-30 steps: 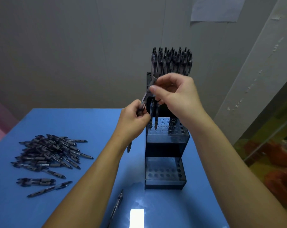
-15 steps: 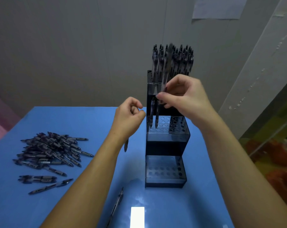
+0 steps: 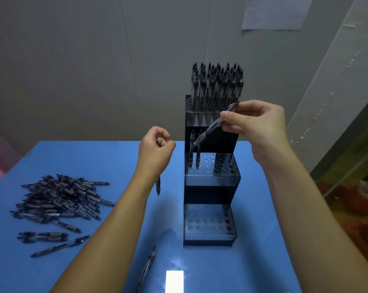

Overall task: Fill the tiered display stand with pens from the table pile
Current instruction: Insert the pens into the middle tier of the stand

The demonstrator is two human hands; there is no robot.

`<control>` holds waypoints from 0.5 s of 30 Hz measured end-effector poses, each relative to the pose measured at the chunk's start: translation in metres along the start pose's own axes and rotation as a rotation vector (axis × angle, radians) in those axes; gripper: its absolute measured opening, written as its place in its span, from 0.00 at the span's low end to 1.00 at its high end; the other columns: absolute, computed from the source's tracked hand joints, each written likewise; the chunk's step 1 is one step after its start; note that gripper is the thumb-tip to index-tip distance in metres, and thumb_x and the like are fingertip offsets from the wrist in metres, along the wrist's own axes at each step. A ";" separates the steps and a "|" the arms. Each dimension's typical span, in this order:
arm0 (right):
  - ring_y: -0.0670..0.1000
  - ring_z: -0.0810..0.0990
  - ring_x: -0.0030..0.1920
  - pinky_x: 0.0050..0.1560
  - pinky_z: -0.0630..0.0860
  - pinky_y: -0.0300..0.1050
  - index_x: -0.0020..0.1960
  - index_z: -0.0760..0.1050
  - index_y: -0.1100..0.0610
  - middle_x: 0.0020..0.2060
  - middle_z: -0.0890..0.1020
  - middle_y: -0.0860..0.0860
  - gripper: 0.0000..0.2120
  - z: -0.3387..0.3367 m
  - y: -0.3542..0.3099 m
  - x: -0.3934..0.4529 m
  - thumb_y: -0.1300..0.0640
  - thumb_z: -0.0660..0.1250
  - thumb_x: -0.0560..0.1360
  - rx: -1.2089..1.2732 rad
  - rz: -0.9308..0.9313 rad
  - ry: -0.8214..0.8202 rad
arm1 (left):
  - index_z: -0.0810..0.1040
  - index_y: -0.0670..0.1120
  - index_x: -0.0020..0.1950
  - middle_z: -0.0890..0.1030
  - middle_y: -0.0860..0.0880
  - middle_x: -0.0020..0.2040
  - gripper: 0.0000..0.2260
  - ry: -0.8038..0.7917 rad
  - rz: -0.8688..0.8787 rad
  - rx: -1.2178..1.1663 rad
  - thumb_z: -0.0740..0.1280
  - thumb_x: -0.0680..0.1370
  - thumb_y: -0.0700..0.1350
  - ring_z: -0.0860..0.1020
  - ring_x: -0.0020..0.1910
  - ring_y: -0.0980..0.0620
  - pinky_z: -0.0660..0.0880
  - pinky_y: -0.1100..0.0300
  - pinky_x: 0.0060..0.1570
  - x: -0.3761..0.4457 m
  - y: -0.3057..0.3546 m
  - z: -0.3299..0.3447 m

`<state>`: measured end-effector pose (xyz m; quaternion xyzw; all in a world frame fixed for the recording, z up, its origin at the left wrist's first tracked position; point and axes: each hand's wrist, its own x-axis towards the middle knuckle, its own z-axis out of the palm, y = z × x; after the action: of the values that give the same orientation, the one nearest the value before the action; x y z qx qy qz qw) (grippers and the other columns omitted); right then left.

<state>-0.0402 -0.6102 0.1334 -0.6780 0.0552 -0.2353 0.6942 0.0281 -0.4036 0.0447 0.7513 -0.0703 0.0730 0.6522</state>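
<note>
I see the tiered display stand (image 3: 210, 187) standing upright at the centre of the frame on the blue table (image 3: 263, 240), a dark, partly see-through stand with three stepped tiers, each topped by a plate of round holes. The top tier is packed with upright pens (image 3: 217, 87), their dark clip ends bunched together against the grey wall. On the middle tier two pens (image 3: 194, 151) stand in holes at its left end, and the other holes there look open. The lowest tier, nearest the bottom of the frame, shows only rows of holes.

My right hand (image 3: 257, 121), right of centre, pinches a pen (image 3: 212, 127) between thumb and fingers near its upper end. That pen is tilted, its top end up and to the right by the fingers, its tip down and to the left, ending just above the two standing pens on the middle tier. Whether the tip touches them I cannot tell.

My left hand (image 3: 155, 149), just left of the stand, is curled into a loose fist around another pen (image 3: 158, 187), whose lower end hangs out below the wrist, pointing down over the table.

The pile of pens (image 3: 60, 197) lies at the middle left of the frame, well apart from the stand, dark-barrelled with grey grips, heaped crosswise. A single pen (image 3: 148, 265) lies apart at bottom centre.
</note>
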 end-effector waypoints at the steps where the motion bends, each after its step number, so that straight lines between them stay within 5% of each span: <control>1: 0.59 0.88 0.41 0.43 0.85 0.49 0.48 0.82 0.68 0.41 0.86 0.62 0.10 0.002 0.002 0.001 0.68 0.80 0.68 -0.052 -0.003 0.052 | 0.73 0.48 0.44 0.66 0.56 0.27 0.10 0.001 0.002 0.000 0.63 0.76 0.33 0.64 0.30 0.51 0.65 0.56 0.31 0.000 0.000 0.000; 7: 0.48 0.87 0.38 0.50 0.85 0.48 0.39 0.84 0.49 0.35 0.86 0.47 0.08 0.016 0.024 0.003 0.55 0.82 0.68 -0.426 -0.041 0.202 | 0.73 0.48 0.44 0.66 0.56 0.27 0.10 0.001 0.020 0.000 0.63 0.77 0.33 0.64 0.30 0.52 0.66 0.56 0.30 0.000 0.001 0.003; 15: 0.42 0.84 0.39 0.46 0.78 0.31 0.49 0.86 0.57 0.37 0.84 0.45 0.07 0.028 0.036 -0.001 0.56 0.78 0.73 -0.615 -0.035 0.177 | 0.73 0.47 0.44 0.66 0.55 0.28 0.10 0.005 0.036 -0.005 0.62 0.76 0.32 0.64 0.30 0.52 0.66 0.56 0.30 -0.001 0.003 0.001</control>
<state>-0.0211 -0.5849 0.1002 -0.8337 0.1722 -0.2778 0.4451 0.0261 -0.4046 0.0472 0.7482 -0.0824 0.0867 0.6526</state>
